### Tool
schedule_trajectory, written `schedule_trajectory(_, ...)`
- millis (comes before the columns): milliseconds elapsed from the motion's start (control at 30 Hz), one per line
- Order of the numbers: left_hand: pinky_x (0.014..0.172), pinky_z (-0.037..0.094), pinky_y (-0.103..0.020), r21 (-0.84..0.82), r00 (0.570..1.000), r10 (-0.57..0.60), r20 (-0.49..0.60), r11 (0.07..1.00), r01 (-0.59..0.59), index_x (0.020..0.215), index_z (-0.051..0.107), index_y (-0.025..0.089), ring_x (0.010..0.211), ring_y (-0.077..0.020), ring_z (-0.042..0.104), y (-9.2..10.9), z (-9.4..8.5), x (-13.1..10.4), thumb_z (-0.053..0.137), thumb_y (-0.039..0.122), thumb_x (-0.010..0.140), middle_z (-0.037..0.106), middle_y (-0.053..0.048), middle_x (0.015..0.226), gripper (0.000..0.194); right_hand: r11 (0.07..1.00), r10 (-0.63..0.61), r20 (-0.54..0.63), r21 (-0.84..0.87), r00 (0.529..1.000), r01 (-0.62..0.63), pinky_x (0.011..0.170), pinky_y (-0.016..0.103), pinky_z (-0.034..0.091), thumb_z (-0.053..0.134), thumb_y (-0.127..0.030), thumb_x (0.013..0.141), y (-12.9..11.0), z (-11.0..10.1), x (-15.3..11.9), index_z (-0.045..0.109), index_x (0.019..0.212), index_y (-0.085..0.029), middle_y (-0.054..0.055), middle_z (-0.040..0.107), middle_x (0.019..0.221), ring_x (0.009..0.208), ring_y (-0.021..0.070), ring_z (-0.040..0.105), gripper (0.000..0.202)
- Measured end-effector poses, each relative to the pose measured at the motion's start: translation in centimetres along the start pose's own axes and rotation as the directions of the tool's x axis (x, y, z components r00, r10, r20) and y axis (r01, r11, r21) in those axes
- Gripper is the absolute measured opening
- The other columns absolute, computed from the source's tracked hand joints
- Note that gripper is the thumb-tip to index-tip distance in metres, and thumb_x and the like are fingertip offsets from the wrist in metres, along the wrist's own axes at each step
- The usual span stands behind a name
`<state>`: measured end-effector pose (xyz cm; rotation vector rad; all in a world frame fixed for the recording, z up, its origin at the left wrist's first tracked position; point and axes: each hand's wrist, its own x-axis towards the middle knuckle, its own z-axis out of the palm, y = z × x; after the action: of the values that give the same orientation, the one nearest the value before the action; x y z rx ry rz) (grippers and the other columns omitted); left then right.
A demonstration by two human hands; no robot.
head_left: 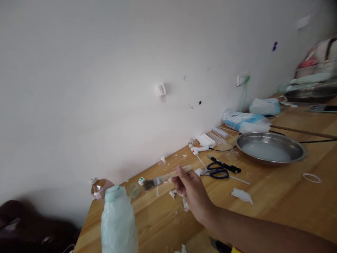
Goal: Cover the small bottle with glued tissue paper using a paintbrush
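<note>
My right hand is closed around the wooden handle of a paintbrush above the table. The brush's dark bristles point left, toward a bottle wrapped in whitish, wrinkled paper with a pale green top. Bristles and bottle are apart. The bottle stands upright at the lower left, its base cut off by the frame's bottom edge. Beneath and around my hand lie torn bits of white paper. My left hand is out of the picture.
A steel basin with cloudy liquid stands at right. Near it are scissors, a black pen, a glue gun, a tissue pack and a white ring. A second bottle stands by the table's left edge.
</note>
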<state>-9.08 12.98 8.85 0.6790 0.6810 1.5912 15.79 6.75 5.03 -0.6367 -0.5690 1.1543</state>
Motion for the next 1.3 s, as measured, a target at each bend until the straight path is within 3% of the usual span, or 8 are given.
schedule_trajectory(100, 0.072, 0.057, -0.035, -0.007, 0.999, 0.035, -0.021, 0.999, -0.035, 0.112, 0.062, 0.021, 0.089, -0.0187, 0.065, 0.9, -0.3, 0.2, 0.060, 0.034, 0.092, 0.066, -0.006, 0.110, 0.024, 0.920, -0.341, 0.135, -0.155, 0.930, 0.359, 0.063, 0.027, 0.049, 0.067, -0.034, 0.088, -2.1, -0.7, -1.7, 0.072, 0.100, -0.026, 0.003, 0.069, 0.078, 0.066, 0.0146, 0.060, 0.015)
schedule_trajectory(233, 0.066, 0.057, -0.030, -0.013, 0.997, 0.066, -0.032, 0.998, -0.067, 0.109, 0.062, 0.017, 0.080, -0.0151, 0.065, 1.7, -0.1, 1.1, 0.060, 0.032, 0.092, 0.066, -0.004, 0.102, 0.022, 0.655, -0.476, 0.663, -0.171, 0.578, 0.736, 0.080, 0.038, 0.053, 0.070, -0.005, 0.079, -3.5, -1.2, -4.9, 0.066, 0.124, -0.032, 0.007, 0.074, 0.096, 0.085, 0.0224, 0.068, 0.053)
schedule_trajectory(267, 0.065, 0.057, -0.030, -0.014, 0.997, 0.071, -0.032, 0.997, -0.071, 0.109, 0.062, 0.016, 0.078, -0.0148, 0.065, 1.8, -0.1, 1.3, 0.060, 0.031, 0.092, 0.066, -0.004, 0.100, 0.023, 0.684, -0.468, 0.659, -0.153, 0.589, 0.714, 0.076, 0.037, 0.054, 0.069, -0.006, 0.080, -3.3, -1.2, -5.5, 0.065, 0.125, -0.032, 0.007, 0.074, 0.097, 0.080, 0.0215, 0.068, 0.052)
schedule_trajectory(367, 0.066, 0.057, -0.031, -0.009, 0.997, 0.071, -0.033, 0.997, -0.072, 0.109, 0.062, 0.015, 0.079, -0.0148, 0.065, 1.4, -0.1, 1.7, 0.060, 0.032, 0.092, 0.066, -0.004, 0.101, 0.024, 0.905, -0.331, 0.429, -0.107, 0.840, 0.411, 0.058, 0.030, 0.052, 0.061, -0.023, 0.091, -1.7, -1.0, -5.8, 0.071, 0.106, -0.025, 0.007, 0.072, 0.080, 0.061, 0.0165, 0.065, 0.018)
schedule_trajectory(433, 0.068, 0.057, -0.032, -0.001, 0.997, 0.064, -0.035, 0.998, -0.064, 0.110, 0.062, 0.017, 0.083, -0.0167, 0.065, 1.0, -0.2, 1.9, 0.060, 0.033, 0.092, 0.066, -0.005, 0.104, 0.024, 0.990, -0.113, 0.375, -0.041, 0.920, 0.138, 0.050, 0.026, 0.047, 0.059, -0.037, 0.093, -0.6, -0.8, -4.9, 0.071, 0.096, -0.019, 0.004, 0.066, 0.066, 0.053, 0.0137, 0.060, 0.021)
schedule_trajectory(533, 0.073, 0.057, -0.036, 0.010, 0.998, 0.051, -0.040, 0.999, -0.051, 0.112, 0.062, 0.023, 0.093, -0.0202, 0.065, 0.3, -0.2, 2.0, 0.061, 0.032, 0.091, 0.066, -0.006, 0.111, 0.023, 0.999, 0.051, 0.425, -0.026, 0.904, -0.044, 0.050, 0.023, 0.042, 0.064, -0.047, 0.088, 0.1, -0.7, -3.1, 0.070, 0.091, -0.015, 0.001, 0.061, 0.060, 0.051, 0.0113, 0.055, 0.033)
schedule_trajectory(1100, 0.080, 0.056, -0.041, 0.076, 0.997, -0.044, -0.060, 0.996, 0.048, 0.116, 0.062, 0.024, 0.102, -0.0234, 0.063, -0.2, 0.3, -0.1, 0.062, 0.033, 0.091, 0.064, -0.007, 0.119, 0.026, 0.993, 0.093, 0.169, 0.060, 0.981, -0.104, 0.049, 0.022, 0.037, 0.073, -0.052, 0.079, 2.2, -1.9, 0.5, 0.070, 0.089, -0.013, 0.001, 0.062, 0.063, 0.052, 0.0101, 0.051, 0.041)
schedule_trajectory(1300, 0.083, 0.056, -0.040, 0.088, 0.987, -0.070, -0.145, 0.993, 0.083, 0.118, 0.061, 0.021, 0.101, -0.0222, 0.063, 0.4, -0.1, -0.4, 0.058, 0.035, 0.093, 0.063, -0.007, 0.120, 0.029, 0.997, 0.033, 0.002, 0.064, 0.999, -0.033, 0.051, 0.021, 0.039, 0.077, -0.050, 0.075, 0.3, -2.4, 0.3, 0.069, 0.089, -0.015, -0.001, 0.063, 0.063, 0.051, 0.0082, 0.050, 0.038)
